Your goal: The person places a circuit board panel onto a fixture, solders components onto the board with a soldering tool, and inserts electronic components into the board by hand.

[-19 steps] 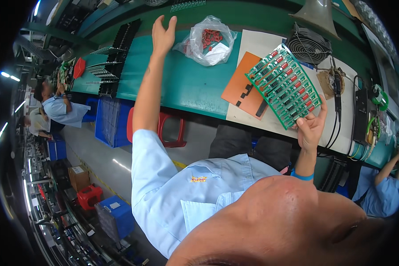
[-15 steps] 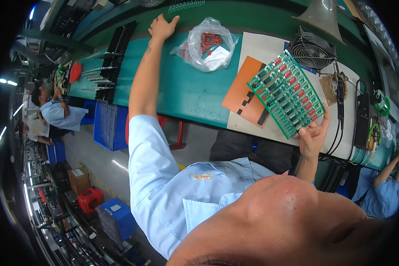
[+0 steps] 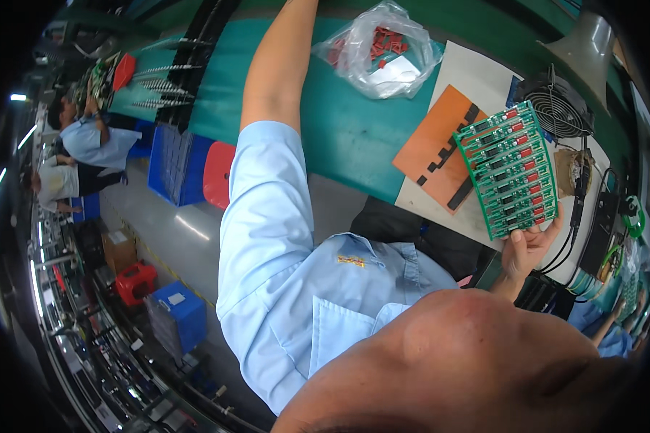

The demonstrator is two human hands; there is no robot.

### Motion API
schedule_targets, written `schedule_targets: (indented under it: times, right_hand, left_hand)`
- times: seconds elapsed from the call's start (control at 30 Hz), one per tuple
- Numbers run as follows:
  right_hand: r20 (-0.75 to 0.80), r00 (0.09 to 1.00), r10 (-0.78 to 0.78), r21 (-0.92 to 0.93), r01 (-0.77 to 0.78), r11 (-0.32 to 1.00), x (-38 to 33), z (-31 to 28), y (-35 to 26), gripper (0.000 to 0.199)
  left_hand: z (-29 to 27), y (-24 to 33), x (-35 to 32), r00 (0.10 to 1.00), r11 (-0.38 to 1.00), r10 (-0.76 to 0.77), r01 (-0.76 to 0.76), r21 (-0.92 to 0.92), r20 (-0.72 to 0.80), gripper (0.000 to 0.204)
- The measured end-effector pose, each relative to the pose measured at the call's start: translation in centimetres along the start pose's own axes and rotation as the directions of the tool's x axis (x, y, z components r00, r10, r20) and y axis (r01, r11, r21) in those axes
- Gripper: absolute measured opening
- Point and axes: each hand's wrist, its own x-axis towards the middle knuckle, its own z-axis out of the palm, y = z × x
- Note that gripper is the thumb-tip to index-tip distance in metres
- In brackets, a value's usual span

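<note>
Right hand (image 3: 527, 249) raised at the near edge of the counter (image 3: 339, 137), palm up, forearm rising from lower right; fingers (image 3: 549, 229) and thumb pinch the near edge of a green circuit board panel (image 3: 511, 169), holding it tilted above the work surface. Panel is long, carries rows of small red and black components, and sits over a white mat (image 3: 477, 79), partly covering an orange sheet (image 3: 433, 144) with black strips along its edge. Left arm (image 3: 278, 72) stretched straight and far forward across the green counter, bare forearm, light blue short sleeve (image 3: 260, 209) at the shoulder; the left hand runs out of the top of the frame, so its fingers cannot be told. Just right of that forearm lies a clear plastic bag (image 3: 379, 50) with red parts inside. Small round wire-guard fan (image 3: 562, 108) stands behind the panel, black cables (image 3: 581, 209) trailing right of it. Blue bin (image 3: 173, 162) and red stool (image 3: 218, 173) below the counter at left; other people seated further left along the line
</note>
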Motion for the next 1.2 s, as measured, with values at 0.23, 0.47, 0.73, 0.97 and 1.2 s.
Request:
schedule_targets:
  times: [0.23,0.47,0.73,0.97,1.2]
  right_hand:
    - [0.045,0.999,0.016,0.034,-0.018,0.999,0.5,0.1,0.0,0.091]
    - [0.068,0.998,0.011,0.087,-0.017,0.996,0.4,-0.5,0.5,0.095]
    - [0.115,0.993,-0.032,0.146,0.015,0.989,0.6,-0.8,0.6,0.094]
    - [0.059,0.998,-0.008,0.109,0.001,0.994,0.2,-0.7,0.5,0.096]
    - [0.013,1.0,0.007,0.082,-0.008,0.997,-0.1,-0.8,0.5,0.099]
  left_hand:
    - [-9.0,-2.4,-5.5,0.989,0.909,-0.142,0.116,-0.4,-0.036,0.037]
    - [-17.4,-4.0,-8.2,0.979,0.66,-0.205,0.124,-0.741,-0.019,0.028]
    - [-25.3,-7.6,-4.8,0.844,-0.117,-0.158,0.499,-0.859,0.512,0.032]
    - [-22.6,-7.4,-3.7,0.845,0.014,-0.186,0.513,-0.858,0.502,0.032]
    - [-21.2,-7.7,-1.4,0.864,0.141,-0.226,0.486,-0.862,0.45,0.031]
